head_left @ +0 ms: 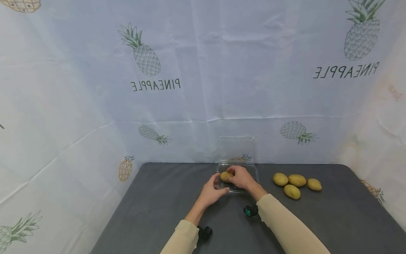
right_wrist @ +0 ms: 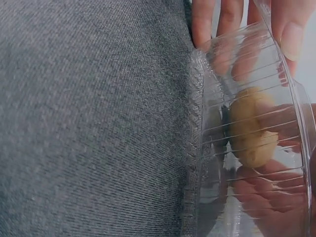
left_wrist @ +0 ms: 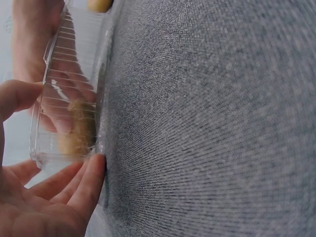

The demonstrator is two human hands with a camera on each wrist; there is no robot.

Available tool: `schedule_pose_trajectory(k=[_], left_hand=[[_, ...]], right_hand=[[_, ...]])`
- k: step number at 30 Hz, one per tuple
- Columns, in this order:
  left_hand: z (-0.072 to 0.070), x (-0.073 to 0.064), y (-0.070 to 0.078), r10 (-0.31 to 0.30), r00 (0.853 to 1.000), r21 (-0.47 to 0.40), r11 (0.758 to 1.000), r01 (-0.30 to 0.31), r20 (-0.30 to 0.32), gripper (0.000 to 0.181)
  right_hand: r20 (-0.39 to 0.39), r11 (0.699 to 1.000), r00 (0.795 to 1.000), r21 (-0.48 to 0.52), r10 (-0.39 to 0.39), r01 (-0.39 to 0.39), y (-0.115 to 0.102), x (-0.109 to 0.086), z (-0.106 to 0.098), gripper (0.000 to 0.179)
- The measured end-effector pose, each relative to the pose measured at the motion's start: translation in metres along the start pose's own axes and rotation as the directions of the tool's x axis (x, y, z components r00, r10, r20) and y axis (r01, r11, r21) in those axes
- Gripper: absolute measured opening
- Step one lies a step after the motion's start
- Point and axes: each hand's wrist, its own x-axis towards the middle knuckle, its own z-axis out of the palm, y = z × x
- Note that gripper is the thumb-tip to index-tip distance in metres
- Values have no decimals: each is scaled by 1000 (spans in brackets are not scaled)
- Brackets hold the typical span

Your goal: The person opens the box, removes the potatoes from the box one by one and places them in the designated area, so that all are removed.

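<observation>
A clear plastic container (head_left: 256, 176) with its hinged lid (head_left: 236, 144) raised stands near the back edge of the table. My left hand (head_left: 211, 193) holds its left front corner; in the left wrist view the thumb meets the rim and the fingertips (left_wrist: 96, 165) lie low against the end wall. Inside the container, my right hand (head_left: 242, 177) grips a yellow potato (head_left: 225, 176). Through the ribbed wall in the right wrist view, the potato (right_wrist: 253, 133) shows low in the container, with right-hand fingers around it.
Several loose potatoes (head_left: 296, 180) lie grouped on the dark grey table (head_left: 158, 211) to the right of the container. Behind the table hangs a pale cloth (head_left: 206, 98) printed with pineapples, close to the raised lid. Black wrist devices (head_left: 205, 233) show below both hands.
</observation>
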Motion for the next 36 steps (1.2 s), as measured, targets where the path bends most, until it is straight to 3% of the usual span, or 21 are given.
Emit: schedule_pose_trajectory(k=[14,25,36], left_hand=[[4,0,3,-5,1000,34,999,6,-27,76],[3,0,2,4,999,23,1000,-3,-32,75],[0,0,4,5,999,13,1000,-5,-34,76]], right_hand=[[3,999,1000,-39,-21,21,-4,-7,-6,28],[-50,996,997,-59,-65,62,-12,-22,-17,31],[-92,993,989,20,-115,117,-10,-40,-32,30]])
